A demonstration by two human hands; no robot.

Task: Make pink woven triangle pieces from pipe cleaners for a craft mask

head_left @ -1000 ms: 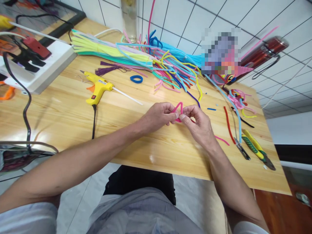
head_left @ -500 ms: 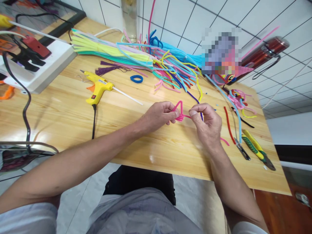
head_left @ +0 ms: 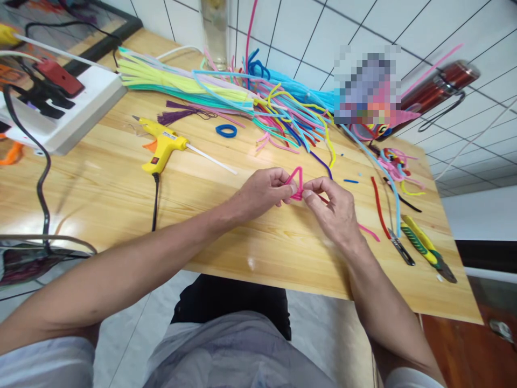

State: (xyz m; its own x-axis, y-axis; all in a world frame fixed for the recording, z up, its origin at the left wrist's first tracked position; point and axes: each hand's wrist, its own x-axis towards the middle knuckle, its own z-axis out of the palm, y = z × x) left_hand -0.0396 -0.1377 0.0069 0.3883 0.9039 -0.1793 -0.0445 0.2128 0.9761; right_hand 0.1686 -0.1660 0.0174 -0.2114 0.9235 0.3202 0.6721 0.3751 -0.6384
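Pinching the pink fuzzy wire triangle [head_left: 301,179], left hand [head_left: 262,195] and right hand [head_left: 337,207] may deform it by uneven pulling.

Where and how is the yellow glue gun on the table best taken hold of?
Probably by the handle of the glue gun, from the near side, fingers reaching down around it: the gun lies flat, handle towards the person. Best avoid the nozzle, pointing away to the left and possibly hot, and the glue stick jutting from the back.
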